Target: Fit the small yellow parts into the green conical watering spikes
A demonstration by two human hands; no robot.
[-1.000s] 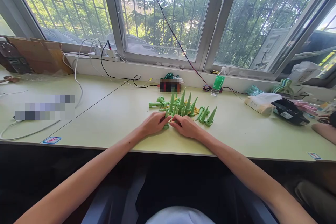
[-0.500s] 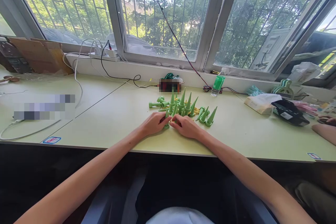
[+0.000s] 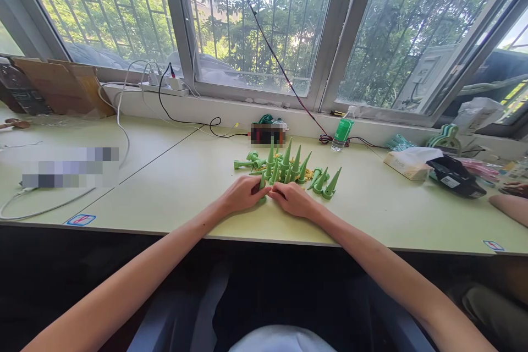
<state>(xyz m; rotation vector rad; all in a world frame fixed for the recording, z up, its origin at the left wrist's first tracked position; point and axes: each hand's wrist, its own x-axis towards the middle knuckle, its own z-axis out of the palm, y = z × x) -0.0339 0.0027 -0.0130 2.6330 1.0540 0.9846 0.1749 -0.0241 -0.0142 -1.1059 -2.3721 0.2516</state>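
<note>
My left hand (image 3: 243, 193) is closed around a green plastic spike (image 3: 263, 180), which stands point up near the table's front. Close beside it, my right hand (image 3: 292, 198) has its fingertips pinched together by the spike's side. Whatever those fingertips hold is too small to make out. Just beyond both hands, several more green spikes (image 3: 285, 159) stand upright in a cluster. Small yellow pieces (image 3: 308, 175) lie heaped among them. Two upright spikes (image 3: 331, 183) are to the right of the cluster, and some green parts (image 3: 243, 164) lie on their sides at its left.
The pale table (image 3: 173, 198) runs under a barred window. Behind the spikes are a blurred-out box (image 3: 267, 134) and a green-labelled bottle (image 3: 342, 131). A tissue box (image 3: 406, 163) and black bag (image 3: 454, 177) lie rightward, near another person's arm (image 3: 509, 208). White cables (image 3: 122, 126) cross the left.
My right fingertips have shifted slightly and stay pinched beside the spike. The left hand keeps its hold, its thumb a little nearer the right fingertips. Little else differs.
</note>
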